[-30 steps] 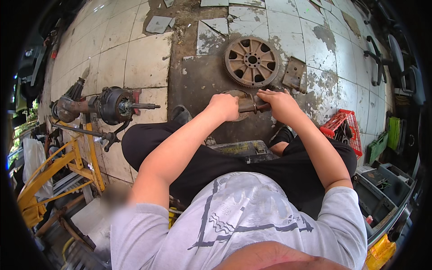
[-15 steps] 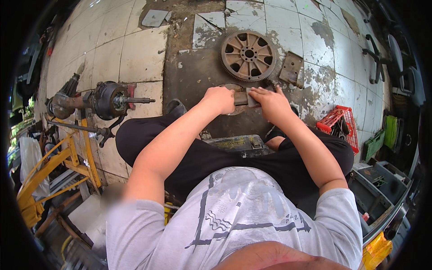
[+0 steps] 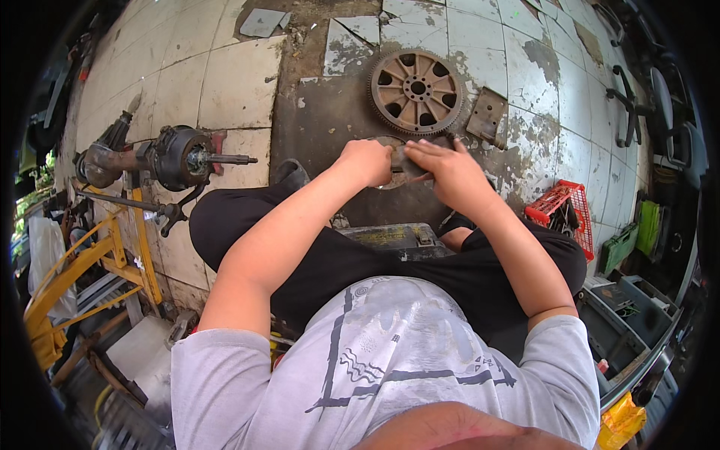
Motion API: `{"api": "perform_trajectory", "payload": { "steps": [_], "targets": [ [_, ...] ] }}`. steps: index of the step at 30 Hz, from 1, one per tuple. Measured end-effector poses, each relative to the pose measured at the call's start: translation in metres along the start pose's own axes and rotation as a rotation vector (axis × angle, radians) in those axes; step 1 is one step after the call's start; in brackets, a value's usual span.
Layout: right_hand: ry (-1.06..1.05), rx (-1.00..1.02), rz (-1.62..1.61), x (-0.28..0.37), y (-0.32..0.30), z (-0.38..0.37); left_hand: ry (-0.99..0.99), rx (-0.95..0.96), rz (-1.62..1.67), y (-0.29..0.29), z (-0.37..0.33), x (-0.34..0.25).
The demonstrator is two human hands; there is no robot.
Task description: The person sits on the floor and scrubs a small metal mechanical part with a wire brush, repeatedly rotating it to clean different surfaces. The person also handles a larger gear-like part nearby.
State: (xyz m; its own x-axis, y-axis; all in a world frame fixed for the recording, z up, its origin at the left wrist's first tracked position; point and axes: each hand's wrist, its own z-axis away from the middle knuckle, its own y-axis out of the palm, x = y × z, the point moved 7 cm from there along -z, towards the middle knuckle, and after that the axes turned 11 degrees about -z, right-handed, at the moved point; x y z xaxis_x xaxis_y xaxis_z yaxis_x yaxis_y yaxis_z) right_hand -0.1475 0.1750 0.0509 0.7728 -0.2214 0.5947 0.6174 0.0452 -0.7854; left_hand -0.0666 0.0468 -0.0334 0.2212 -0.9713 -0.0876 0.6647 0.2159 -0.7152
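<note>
On the floor between my legs, my left hand [image 3: 366, 163] is closed on the left end of a small flat metal block [image 3: 396, 158]. My right hand [image 3: 455, 176] lies across the block's other end, its fingers stretched together and pressing a thin grey flat piece [image 3: 417, 168] onto it. What this piece is made of I cannot make out, and my fingers hide part of it. Under the block shows the edge of a round metal plate [image 3: 388, 182]. Just beyond my hands lies a rusty flywheel [image 3: 401, 81] with a toothed rim.
A metal bracket [image 3: 488, 116] lies right of the flywheel. A red plastic basket [image 3: 551, 199] of tools stands by my right knee. At left, a greasy axle hub [image 3: 180, 159] sits near a yellow metal frame [image 3: 120, 251]. A dark case [image 3: 390, 238] rests between my thighs.
My right hand has slid left along the block with the grey piece, nearer to my left hand. The left hand stays almost in place.
</note>
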Motion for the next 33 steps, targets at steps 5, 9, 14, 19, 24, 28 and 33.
{"api": "perform_trajectory", "payload": {
  "steps": [5, 9, 14, 19, 24, 28, 33],
  "targets": [
    [0.37, 0.169, -0.013, -0.061, 0.01, -0.006, 0.019, -0.036, -0.001, 0.005, -0.005, 0.002],
    [0.08, 0.075, -0.165, -0.006, 0.005, 0.002, 0.021, -0.046, -0.001, 0.002, -0.006, 0.002],
    [0.349, 0.138, -0.135, -0.057, 0.006, -0.004, 0.015, -0.025, -0.004, 0.002, -0.004, 0.0],
    [0.155, 0.091, -0.011, -0.024, 0.012, 0.007, -0.009, -0.042, 0.028, 0.004, -0.006, 0.004],
    [0.152, 0.04, 0.02, -0.021, -0.01, -0.004, 0.008, -0.023, 0.016, 0.003, -0.005, 0.001],
    [0.168, 0.061, 0.109, -0.036, 0.015, 0.003, -0.01, -0.034, 0.041, 0.004, -0.007, 0.004],
    [0.052, -0.051, 0.037, -0.009, -0.021, -0.003, 0.012, -0.019, 0.024, 0.001, -0.003, 0.003]
  ]
}}
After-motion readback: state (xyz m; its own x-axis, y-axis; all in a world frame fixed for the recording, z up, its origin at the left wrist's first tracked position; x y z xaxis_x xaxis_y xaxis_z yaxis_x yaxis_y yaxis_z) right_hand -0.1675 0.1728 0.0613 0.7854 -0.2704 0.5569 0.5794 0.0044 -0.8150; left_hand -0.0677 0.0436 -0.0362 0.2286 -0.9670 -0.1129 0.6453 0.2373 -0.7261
